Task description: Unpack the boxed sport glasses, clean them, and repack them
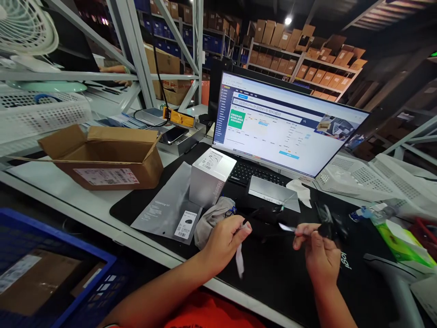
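My left hand (pixel 223 241) is closed in a pinch, with a white strip (pixel 240 262) hanging below the fingers and a small dark bit at the thumb. Just behind it a grey drawstring pouch (pixel 213 221) with a blue cord lies crumpled against a white box (pixel 210 180). On the right, my right hand (pixel 322 255) is closed around a slim tool; a pale, blade-like tip (pixel 287 228) points left and a blurred black end (pixel 328 229) shows above the fingers. A grey printed bag (pixel 160 214) with a white label lies flat beside the box.
An open cardboard box (pixel 116 168) stands left, above a blue crate (pixel 92 264). Behind are a monitor (pixel 273 132), keyboard (pixel 256 172) and flat silver box (pixel 273 193). A green tissue pack (pixel 404 239) and handheld scanner (pixel 392 273) are on the right.
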`<state>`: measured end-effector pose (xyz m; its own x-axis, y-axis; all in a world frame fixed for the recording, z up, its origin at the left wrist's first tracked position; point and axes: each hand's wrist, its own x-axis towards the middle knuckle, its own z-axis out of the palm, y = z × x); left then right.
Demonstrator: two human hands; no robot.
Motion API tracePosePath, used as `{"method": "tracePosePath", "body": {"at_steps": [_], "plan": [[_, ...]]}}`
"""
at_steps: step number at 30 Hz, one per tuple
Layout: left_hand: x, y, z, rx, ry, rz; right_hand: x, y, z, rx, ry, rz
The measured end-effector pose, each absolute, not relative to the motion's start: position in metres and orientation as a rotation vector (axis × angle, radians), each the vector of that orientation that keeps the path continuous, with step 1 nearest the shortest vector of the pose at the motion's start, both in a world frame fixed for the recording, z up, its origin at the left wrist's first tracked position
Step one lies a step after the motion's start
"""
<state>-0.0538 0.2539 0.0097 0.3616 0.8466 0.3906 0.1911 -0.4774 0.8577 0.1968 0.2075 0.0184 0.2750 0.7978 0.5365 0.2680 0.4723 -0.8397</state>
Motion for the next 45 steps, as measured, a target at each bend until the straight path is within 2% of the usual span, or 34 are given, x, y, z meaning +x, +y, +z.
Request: {"method": "tracePosePath", "body": {"at_steps": [8,14,19,30,37,45], "plan": [[-0.053,0.250,0.007,2.015,0.834,1.129,0.195,0.200,0.028,-1.258,-1.424,0.209],[-0.051,0.254,-0.013,1.746,0.791,1.089,0.187,0.201,0.041,-1.209,-1.453,0.148],[-0.049,0.260,-0.016,1.623,0.835,1.234,0.189,0.194,0.040,-1.153,-1.528,0.034],[-0.057,0.259,-0.012,1.911,1.096,1.523,0.185,0.187,0.045,-1.036,-1.618,-0.117],[-0.062,0.261,-0.004,1.977,0.819,1.512,0.185,0.186,0.047,-1.004,-1.660,-0.175],[-0.069,0.265,-0.014,1.808,0.849,1.511,0.184,0.190,0.043,-1.010,-1.719,-0.250]]}}
